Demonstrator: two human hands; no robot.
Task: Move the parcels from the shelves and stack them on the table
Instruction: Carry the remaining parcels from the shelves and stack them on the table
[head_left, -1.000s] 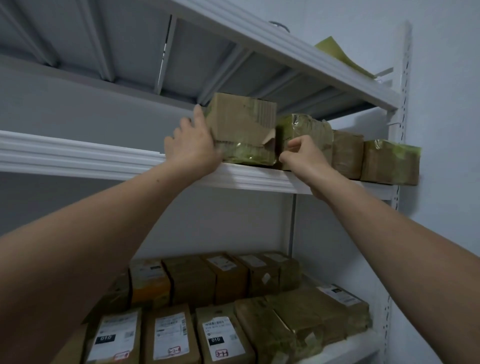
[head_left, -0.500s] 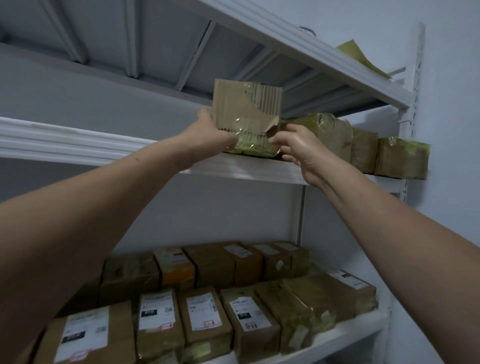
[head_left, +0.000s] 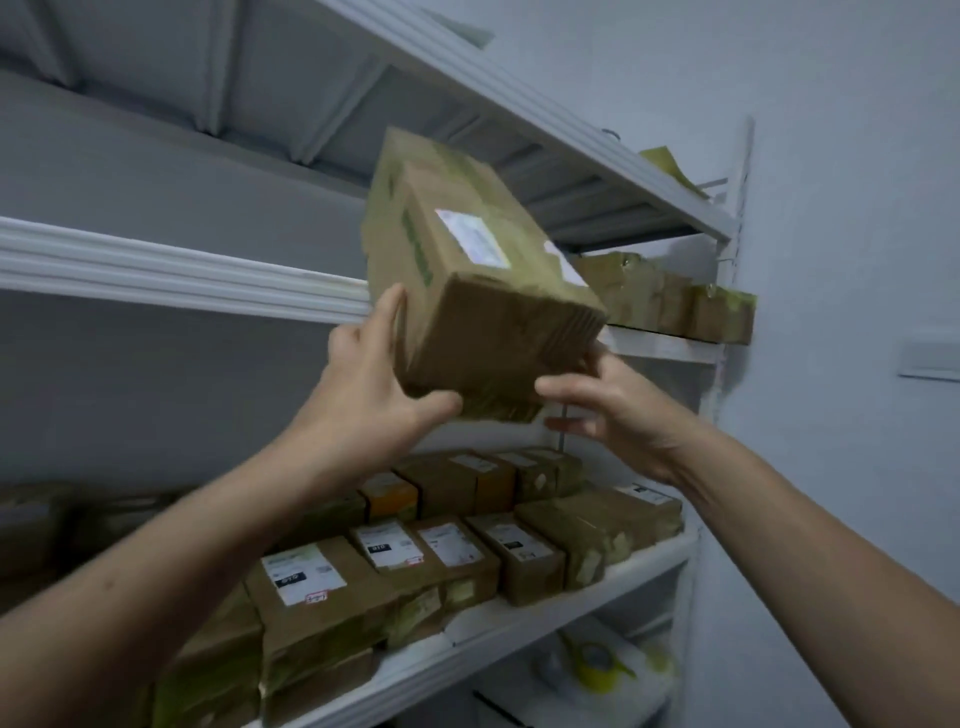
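Note:
A brown cardboard parcel (head_left: 467, 270) with greenish tape and a white label is tilted in the air in front of the upper shelf (head_left: 182, 270). My left hand (head_left: 374, 384) grips its lower left side, thumb under the near end. My right hand (head_left: 608, 400) holds the lower right corner from beneath, fingers partly hidden behind the box. Three more taped parcels (head_left: 670, 301) remain on the upper shelf at the right. The table is not in view.
The lower shelf (head_left: 519, 629) carries several labelled brown parcels (head_left: 447, 556) in rows. Below it lies a roll of yellow tape (head_left: 597, 665) on white bags. A white upright post (head_left: 727, 312) and the wall bound the right side.
The parcel has come off the upper shelf and now tilts toward me, lower and nearer. Both hands moved down with it; the view shifted right and down.

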